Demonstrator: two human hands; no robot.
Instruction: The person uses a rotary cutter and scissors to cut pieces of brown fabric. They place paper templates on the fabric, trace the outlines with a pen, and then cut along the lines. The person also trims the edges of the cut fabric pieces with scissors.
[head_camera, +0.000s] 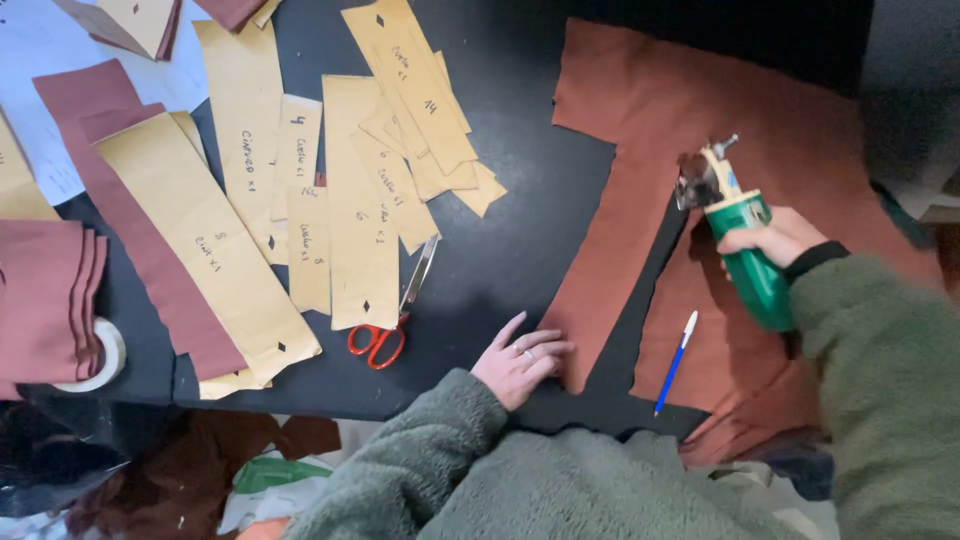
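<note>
Left hand (520, 358) lies flat, fingers spread and unclenched, pressing the near edge of the rust-brown fabric sheet (640, 130) against the black desk (520, 200). It grips nothing; it only pins the cloth.

Blue pen (676, 362) lies just right of that edge, on the lower piece of the same fabric.

Right hand (775, 240) is clenched round the green body of a handheld rotary fabric cutter (735, 225), blade end down at the cut line in the sheet.

Fabric judged soft, limp and light: it would slide or bunch under the blade unless held flat close to the cut. Cutter looks rigid and fairly weighty; best taken by the green barrel, well back from the blade.

Farther left: red-handled scissors (392, 310), then tan paper pattern pieces (360, 200) fanned over the desk, maroon fabric strips (130, 190), a tape roll (105, 355) at the far left edge.
</note>
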